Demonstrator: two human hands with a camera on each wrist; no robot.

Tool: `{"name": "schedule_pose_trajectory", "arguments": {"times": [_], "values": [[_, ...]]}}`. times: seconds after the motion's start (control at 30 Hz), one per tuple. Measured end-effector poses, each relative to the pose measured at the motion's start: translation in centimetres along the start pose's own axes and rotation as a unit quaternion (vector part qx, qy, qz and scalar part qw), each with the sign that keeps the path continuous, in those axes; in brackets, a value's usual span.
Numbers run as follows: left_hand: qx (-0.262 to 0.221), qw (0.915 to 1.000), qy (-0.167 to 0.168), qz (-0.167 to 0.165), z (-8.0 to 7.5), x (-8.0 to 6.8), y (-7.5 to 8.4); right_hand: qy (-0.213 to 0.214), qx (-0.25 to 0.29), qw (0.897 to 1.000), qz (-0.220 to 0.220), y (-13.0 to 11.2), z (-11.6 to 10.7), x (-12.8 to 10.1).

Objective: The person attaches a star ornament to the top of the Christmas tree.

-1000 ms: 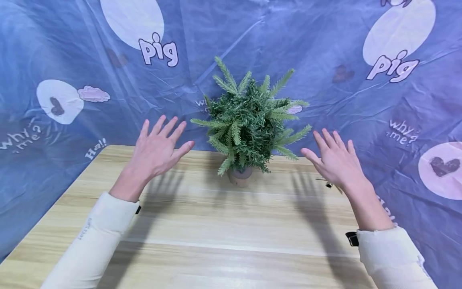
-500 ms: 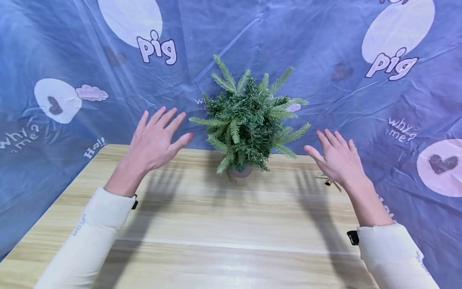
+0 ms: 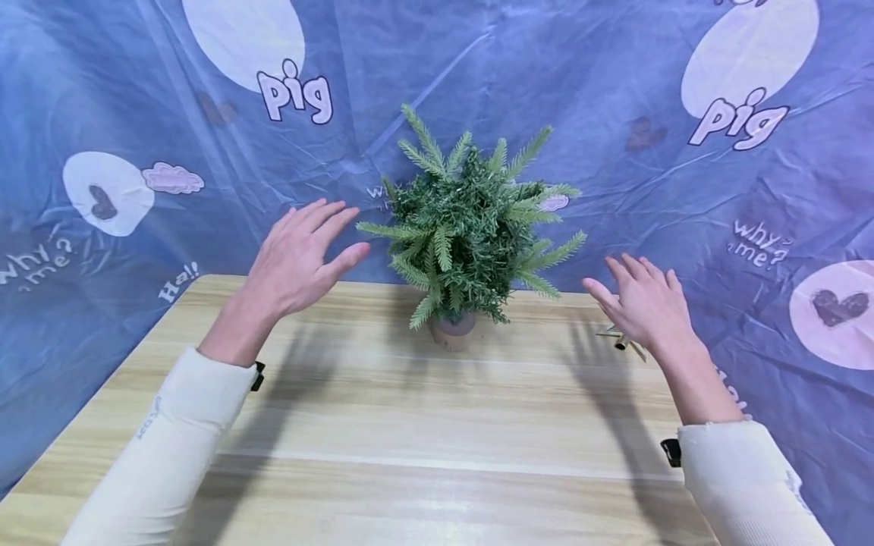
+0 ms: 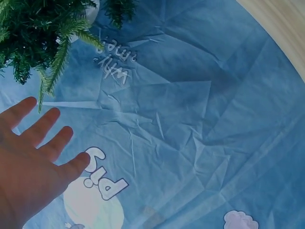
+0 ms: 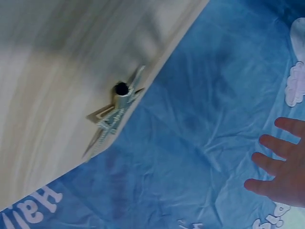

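A: Location of green artificial fern in small pot [image 3: 471, 235]?
B: Far edge of light wooden surface [image 3: 423, 425], centred.
A: Grip state?
B: Left hand [image 3: 297, 258] and right hand [image 3: 642, 307] released, fingers spread, flanking fern, no contact.

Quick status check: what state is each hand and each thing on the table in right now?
left hand: open, fingers straight, raised beside the plant, touching nothing.
right hand: open, fingers spread, above the sprig, holding nothing.
potted plant: upright in its pot near the table's far edge.
small metallic sprig: lying flat at the table's edge.
table: wooden top, hand shadows across it.
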State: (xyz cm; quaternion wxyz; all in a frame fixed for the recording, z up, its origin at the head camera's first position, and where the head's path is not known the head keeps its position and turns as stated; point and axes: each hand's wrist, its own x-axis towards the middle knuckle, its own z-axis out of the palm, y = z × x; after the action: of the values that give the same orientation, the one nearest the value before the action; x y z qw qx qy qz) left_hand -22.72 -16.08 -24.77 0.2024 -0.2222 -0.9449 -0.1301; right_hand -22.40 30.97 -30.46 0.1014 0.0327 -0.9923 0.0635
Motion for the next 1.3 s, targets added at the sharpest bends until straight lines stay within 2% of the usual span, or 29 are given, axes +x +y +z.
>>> {"name": "schedule_pose_trajectory", "arguments": {"times": [0.27,0.63,0.97,1.3], "values": [[-0.029,0.9992,0.025,0.016,-0.2,0.4,0.5,-0.010,0.006,1.000,0.011,1.2,1.1,0.1],[-0.037,0.9976,0.051,0.029,-1.0,1.5,1.6,-0.012,0.013,1.000,0.011,2.7,2.3,0.0],[-0.041,0.9969,0.059,0.030,-1.6,2.3,2.6,-0.006,0.034,0.999,0.010,4.2,3.4,-0.1],[-0.027,0.9955,0.069,0.059,-1.5,3.6,4.3,-0.015,0.049,0.999,0.019,5.2,3.9,-0.3]]}}
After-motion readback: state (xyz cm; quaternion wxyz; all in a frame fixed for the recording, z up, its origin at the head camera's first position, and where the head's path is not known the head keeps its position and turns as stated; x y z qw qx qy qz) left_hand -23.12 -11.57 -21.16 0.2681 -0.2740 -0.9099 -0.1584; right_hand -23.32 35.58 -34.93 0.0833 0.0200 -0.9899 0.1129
